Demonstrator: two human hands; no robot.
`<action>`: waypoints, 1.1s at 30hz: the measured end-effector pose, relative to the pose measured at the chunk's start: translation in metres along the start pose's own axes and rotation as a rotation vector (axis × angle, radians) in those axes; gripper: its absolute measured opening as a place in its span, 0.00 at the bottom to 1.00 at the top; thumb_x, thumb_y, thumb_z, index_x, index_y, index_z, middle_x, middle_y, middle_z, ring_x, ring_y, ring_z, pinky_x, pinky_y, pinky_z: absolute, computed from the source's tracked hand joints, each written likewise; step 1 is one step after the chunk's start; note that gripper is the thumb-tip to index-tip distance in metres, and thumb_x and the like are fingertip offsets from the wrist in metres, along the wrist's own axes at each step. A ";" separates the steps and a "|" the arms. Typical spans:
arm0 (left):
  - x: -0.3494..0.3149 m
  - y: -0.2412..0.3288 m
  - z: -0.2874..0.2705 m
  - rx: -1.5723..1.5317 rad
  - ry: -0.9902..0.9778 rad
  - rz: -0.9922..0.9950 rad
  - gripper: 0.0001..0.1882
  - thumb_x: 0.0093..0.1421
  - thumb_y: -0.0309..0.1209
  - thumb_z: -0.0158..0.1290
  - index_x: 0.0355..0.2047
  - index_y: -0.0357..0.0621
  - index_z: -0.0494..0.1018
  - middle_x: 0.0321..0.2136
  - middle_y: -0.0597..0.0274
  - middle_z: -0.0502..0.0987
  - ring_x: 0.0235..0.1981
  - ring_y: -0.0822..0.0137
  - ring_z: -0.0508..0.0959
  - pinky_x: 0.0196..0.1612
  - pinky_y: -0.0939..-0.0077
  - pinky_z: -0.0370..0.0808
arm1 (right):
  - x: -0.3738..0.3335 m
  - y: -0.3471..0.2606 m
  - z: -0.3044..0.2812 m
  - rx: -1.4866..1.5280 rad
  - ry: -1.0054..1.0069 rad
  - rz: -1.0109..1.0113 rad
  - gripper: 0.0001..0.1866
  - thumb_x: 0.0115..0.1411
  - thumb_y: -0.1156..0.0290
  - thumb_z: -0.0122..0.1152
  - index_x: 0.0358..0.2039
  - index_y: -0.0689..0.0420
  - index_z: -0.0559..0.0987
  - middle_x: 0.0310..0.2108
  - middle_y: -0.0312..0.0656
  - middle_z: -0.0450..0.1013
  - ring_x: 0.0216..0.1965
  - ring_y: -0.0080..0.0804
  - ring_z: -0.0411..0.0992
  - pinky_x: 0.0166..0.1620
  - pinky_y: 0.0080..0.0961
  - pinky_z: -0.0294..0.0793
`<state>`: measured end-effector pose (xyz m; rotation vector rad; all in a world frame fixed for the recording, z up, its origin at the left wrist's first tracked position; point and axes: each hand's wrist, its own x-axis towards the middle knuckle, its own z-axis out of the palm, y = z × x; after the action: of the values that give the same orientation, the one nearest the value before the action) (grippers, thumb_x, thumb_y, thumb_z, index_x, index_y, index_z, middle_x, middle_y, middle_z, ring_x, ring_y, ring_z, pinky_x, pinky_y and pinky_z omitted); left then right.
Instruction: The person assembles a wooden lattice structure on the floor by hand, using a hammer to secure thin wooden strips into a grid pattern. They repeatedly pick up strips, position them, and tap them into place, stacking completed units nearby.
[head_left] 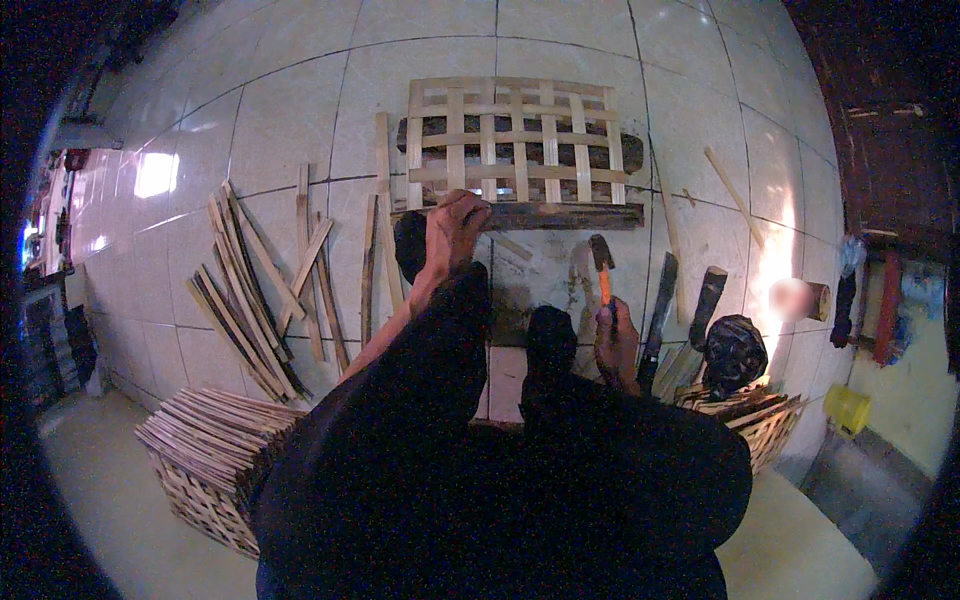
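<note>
Lattice panel (pixel 519 138) of pale woven strips, lying out ahead of the knees. Nearest, at either side of the legs: stacked slatted pieces (pixel 215 430) on the left, a slatted bundle (pixel 765 430) on the right, apparently parked within reach yet outside the working gap. By the right one, a black bag (pixel 736 355).

Right hand (pixel 617 340) wrapped round the lower handle of a hammer (pixel 604 280), head pointing away; held short of the panel, perhaps to keep well apart from the other hand. Loose strips (pixel 250 300) fanned out on the left, crowding that side.

Left hand (pixel 455 228) farther out, fingers bent together at the left part of a dark bar (pixel 570 216) along the panel's near edge, probably to steady it; cannot tell whether pinching bar, strip or neither. Some open room between hammer and bar, tighter near the knees.

Farther, beneath the lattice, a second bar (pixel 536 153), likely propping up the weave. Widest room beyond the far edge, across pale floor tiles (pixel 560 50).
</note>
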<state>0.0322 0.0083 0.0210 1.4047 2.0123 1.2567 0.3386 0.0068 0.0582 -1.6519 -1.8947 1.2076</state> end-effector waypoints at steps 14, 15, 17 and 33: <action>-0.001 -0.022 0.013 -0.167 0.022 -0.043 0.04 0.49 0.24 0.56 0.27 0.37 0.75 0.29 0.52 0.75 0.32 0.52 0.77 0.36 0.64 0.73 | 0.046 -0.089 0.047 -0.022 -0.308 -0.158 0.15 0.68 0.58 0.44 0.45 0.57 0.65 0.22 0.53 0.70 0.24 0.54 0.71 0.28 0.39 0.68; 0.000 -0.012 0.007 0.001 0.008 0.060 0.04 0.49 0.24 0.56 0.27 0.37 0.75 0.29 0.52 0.75 0.32 0.52 0.77 0.36 0.64 0.73 | 0.046 -0.090 0.049 -0.017 -0.280 -0.215 0.15 0.68 0.59 0.44 0.44 0.57 0.65 0.22 0.54 0.70 0.24 0.56 0.71 0.28 0.40 0.68; 0.001 -0.007 0.004 -0.032 -0.004 0.050 0.04 0.50 0.24 0.56 0.27 0.36 0.75 0.29 0.52 0.75 0.32 0.52 0.77 0.36 0.63 0.73 | 0.049 -0.086 0.056 -0.068 -0.236 -0.300 0.14 0.67 0.60 0.45 0.43 0.58 0.64 0.22 0.55 0.71 0.25 0.58 0.71 0.28 0.43 0.68; 0.004 -0.008 -0.004 -0.077 -0.143 -0.108 0.08 0.52 0.28 0.55 0.32 0.37 0.75 0.32 0.50 0.74 0.37 0.50 0.74 0.41 0.59 0.71 | 0.061 -0.076 0.058 -0.244 -0.248 -0.241 0.13 0.67 0.60 0.45 0.41 0.56 0.64 0.25 0.58 0.72 0.28 0.62 0.72 0.28 0.53 0.69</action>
<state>0.0235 0.0097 0.0171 1.2940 1.8970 1.1414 0.2321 0.0459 0.0678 -1.3813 -2.3982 1.1634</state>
